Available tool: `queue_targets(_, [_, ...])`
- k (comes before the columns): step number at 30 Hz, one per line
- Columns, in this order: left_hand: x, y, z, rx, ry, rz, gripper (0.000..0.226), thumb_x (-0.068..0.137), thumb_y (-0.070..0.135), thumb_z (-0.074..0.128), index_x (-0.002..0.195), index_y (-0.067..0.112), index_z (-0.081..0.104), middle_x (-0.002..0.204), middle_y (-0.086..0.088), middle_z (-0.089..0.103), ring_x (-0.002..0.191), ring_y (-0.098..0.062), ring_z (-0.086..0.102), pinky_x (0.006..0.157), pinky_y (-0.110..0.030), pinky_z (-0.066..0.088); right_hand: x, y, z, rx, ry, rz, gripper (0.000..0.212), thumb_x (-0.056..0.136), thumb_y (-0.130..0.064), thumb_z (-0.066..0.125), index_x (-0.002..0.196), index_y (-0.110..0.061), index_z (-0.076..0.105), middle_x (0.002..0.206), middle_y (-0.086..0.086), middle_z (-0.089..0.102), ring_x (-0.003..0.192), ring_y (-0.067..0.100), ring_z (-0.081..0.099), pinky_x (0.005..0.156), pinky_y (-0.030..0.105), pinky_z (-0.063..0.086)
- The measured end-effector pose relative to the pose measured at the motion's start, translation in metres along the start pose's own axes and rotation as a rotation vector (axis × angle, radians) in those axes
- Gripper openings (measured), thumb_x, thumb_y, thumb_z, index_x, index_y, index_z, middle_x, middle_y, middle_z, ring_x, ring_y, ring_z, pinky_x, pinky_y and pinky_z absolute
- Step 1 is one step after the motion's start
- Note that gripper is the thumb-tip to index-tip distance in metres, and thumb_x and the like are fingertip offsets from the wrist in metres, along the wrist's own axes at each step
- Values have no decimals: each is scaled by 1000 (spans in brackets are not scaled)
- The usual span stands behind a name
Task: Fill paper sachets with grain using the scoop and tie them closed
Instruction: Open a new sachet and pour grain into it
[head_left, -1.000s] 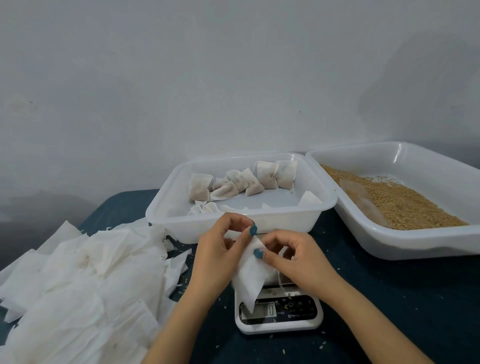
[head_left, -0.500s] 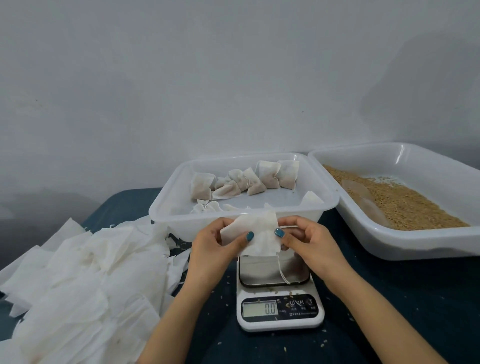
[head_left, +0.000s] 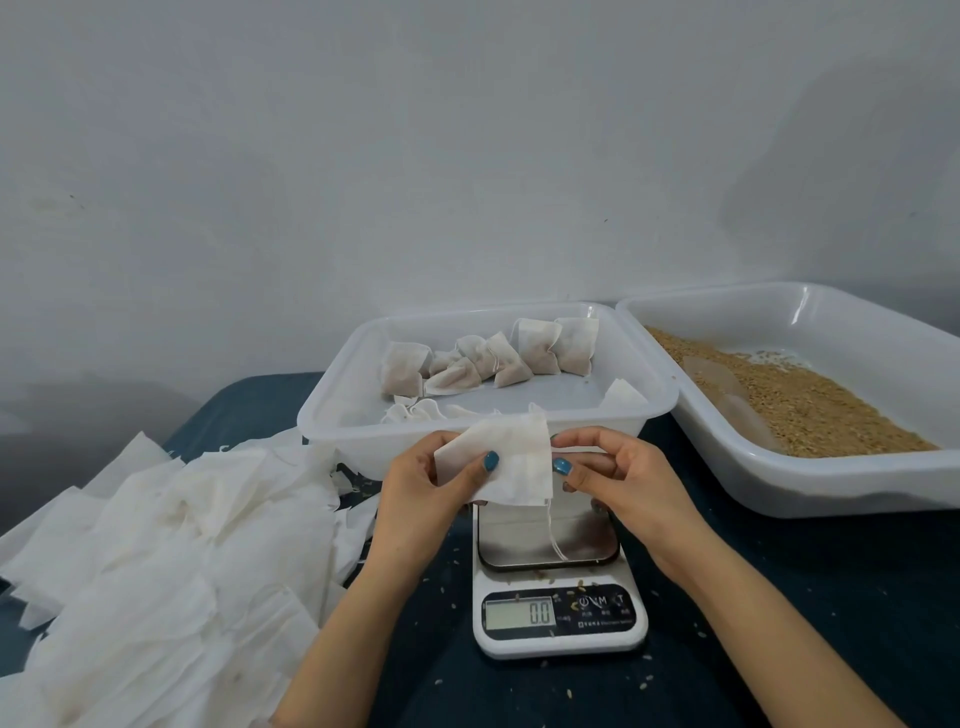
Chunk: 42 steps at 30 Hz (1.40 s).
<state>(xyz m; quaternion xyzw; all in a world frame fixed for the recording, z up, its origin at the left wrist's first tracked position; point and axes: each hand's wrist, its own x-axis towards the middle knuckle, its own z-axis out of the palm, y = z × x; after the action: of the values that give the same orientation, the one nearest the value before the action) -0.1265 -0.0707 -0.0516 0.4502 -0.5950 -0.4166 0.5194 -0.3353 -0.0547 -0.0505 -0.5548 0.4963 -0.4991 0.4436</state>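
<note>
Just above the scale (head_left: 558, 613), your left hand (head_left: 421, 483) and right hand (head_left: 618, 478) pinch an empty sachet (head_left: 506, 460) by its side edges; rub the layers apart so its mouth opens wide.

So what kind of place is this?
Probably a home table set up for hand packing. A white digital kitchen scale sits on the dark blue tablecloth, a translucent white plastic tray holds loose brown grain, and a heap of empty white paper sachets lies to the left.
</note>
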Motion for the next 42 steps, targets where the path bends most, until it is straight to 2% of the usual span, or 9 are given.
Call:
queue_targets(14, [0,-3,0,45,30,10,10,84,23,78,91,27,72,73,9,71,59,-2,61,55,-17,49,-1,1,1,31,-16,-39,21,86,-11,73,100,-26,71,87,-2,78,75,8,72,53,13,46])
queue_targets(19, [-4,2,5,31,-24,34,29,76,28,84,101,26,71,90,10,76,82,-4,71,67,-14,52,-1,2,3,54,-36,-42,17,84,-9,74,95,-22,71,85,0,77,71,8,71,52,13,45])
queue_targets(21, [-5,4,8,71,-77,69,34,74,31,85,104,26,70,93,8,76,87,-8,71,72,-17,54,-1,4,5,55,-53,-44,16,84,-8,75,93,-20,70,84,1,77,70,8,70,54,14,46])
queue_targets(24, [-6,3,10,119,-116,91,34,74,35,86,104,29,70,93,7,75,89,-11,70,75,-22,55,-1,5,7,36,-79,-44,16,81,-11,78,92,-20,69,84,1,77,73,10,71,66,23,54])
queue_targets(27, [-6,2,10,137,-81,91,29,79,27,84,104,27,70,94,7,75,91,-11,70,81,-32,58,-3,5,7,22,-86,-52,15,80,-13,80,87,-20,68,81,0,76,70,9,71,57,15,49])
queue_targets(32, [-6,1,8,124,-82,90,22,81,25,82,100,25,72,92,5,76,88,-14,72,78,-33,59,-2,5,7,13,-81,-61,17,81,-13,79,80,-17,62,74,-2,73,66,5,67,53,13,46])
queue_targets(35, [-6,0,8,113,-76,85,20,80,26,82,97,25,73,89,4,76,85,-13,72,73,-29,58,-2,4,6,14,-75,-70,20,82,-12,77,79,-16,59,79,-3,75,68,6,68,54,12,46])
queue_targets(39, [-6,-1,8,126,-84,73,8,82,28,81,87,28,75,81,1,75,76,-13,71,67,-32,58,-1,4,6,10,-75,-92,21,82,-10,78,79,-15,58,83,-1,76,70,6,69,59,11,47])
queue_targets(42, [-7,-1,9,130,-94,73,5,83,29,79,86,31,75,78,2,75,72,-14,72,64,-30,57,-1,5,7,-19,-80,-116,22,82,-9,78,78,-15,57,82,-1,76,71,7,69,60,10,47])
